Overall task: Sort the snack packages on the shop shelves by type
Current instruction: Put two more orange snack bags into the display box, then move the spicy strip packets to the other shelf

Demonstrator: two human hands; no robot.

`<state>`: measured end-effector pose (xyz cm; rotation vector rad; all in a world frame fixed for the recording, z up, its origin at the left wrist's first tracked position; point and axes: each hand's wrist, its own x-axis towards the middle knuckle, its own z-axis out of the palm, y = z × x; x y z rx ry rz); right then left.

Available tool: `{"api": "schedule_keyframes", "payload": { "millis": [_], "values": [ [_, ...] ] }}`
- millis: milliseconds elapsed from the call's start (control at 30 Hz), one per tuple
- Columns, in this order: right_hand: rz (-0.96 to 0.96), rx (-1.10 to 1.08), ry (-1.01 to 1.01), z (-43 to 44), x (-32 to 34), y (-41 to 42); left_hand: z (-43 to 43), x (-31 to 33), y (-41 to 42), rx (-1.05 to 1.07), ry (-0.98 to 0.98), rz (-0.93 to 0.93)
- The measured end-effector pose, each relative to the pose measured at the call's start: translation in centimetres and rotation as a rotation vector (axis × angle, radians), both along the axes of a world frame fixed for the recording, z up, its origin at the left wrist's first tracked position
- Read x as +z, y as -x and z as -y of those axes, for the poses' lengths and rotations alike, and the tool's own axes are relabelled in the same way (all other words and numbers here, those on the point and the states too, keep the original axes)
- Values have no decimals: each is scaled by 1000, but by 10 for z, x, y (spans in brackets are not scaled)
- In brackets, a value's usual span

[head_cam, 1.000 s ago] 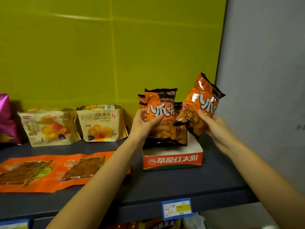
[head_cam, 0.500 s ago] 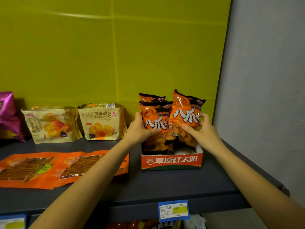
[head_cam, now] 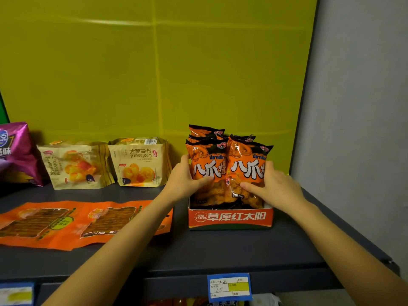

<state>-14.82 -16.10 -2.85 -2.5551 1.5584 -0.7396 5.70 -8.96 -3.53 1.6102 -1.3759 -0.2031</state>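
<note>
Several orange snack bags stand upright in a red cardboard tray point(head_cam: 230, 218) on the dark shelf point(head_cam: 220, 250). My left hand point(head_cam: 184, 181) grips the front left orange bag point(head_cam: 207, 164) from its left side, thumb across the front. On the right, the front right orange bag point(head_cam: 248, 164) is held by my right hand point(head_cam: 276, 188), fingers wrapped over its lower front. Both front bags sit side by side in the tray, with more orange bags point(head_cam: 206, 131) behind them.
Two beige croissant packs point(head_cam: 72, 164) point(head_cam: 140, 162) lean on the yellow-green back wall. A purple bag point(head_cam: 15, 151) stands at far left. A long flat orange package point(head_cam: 72, 224) lies on the shelf's front left. A grey wall point(head_cam: 357, 129) bounds the right. A blue price tag point(head_cam: 229, 287) hangs on the shelf edge.
My right hand brought its orange bag down from a raised tilt and stood it upright in the tray beside the left bag. My left hand kept steadying the left bag.
</note>
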Motion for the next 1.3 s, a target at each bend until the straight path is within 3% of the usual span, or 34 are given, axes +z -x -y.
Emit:
{"api": "schedule_keyframes", "payload": {
  "millis": [200,433,567,700,900,1067,1200,1300],
  "values": [
    [-16,6,-5,-2,2,0,-4,-1,1,14,-11,20],
    [-164,-90,157,-2,18,10,-23,4,7,107,-16,34],
    [-19,-65,278,-8,29,12,-51,2,-5,206,27,81],
    [127,174,334,-34,35,-5,-95,-3,-34,340,-2,154],
    [126,484,189,-72,27,-72,-178,-18,-118,722,-133,130],
    [-77,668,-82,-104,16,-142,-235,-39,-181,937,-300,104],
    [-202,602,-208,-116,-1,-182,-252,-51,-225,911,-305,158],
    [-252,476,-229,-125,-15,-196,-246,-48,-246,861,-319,298]
  ]
}}
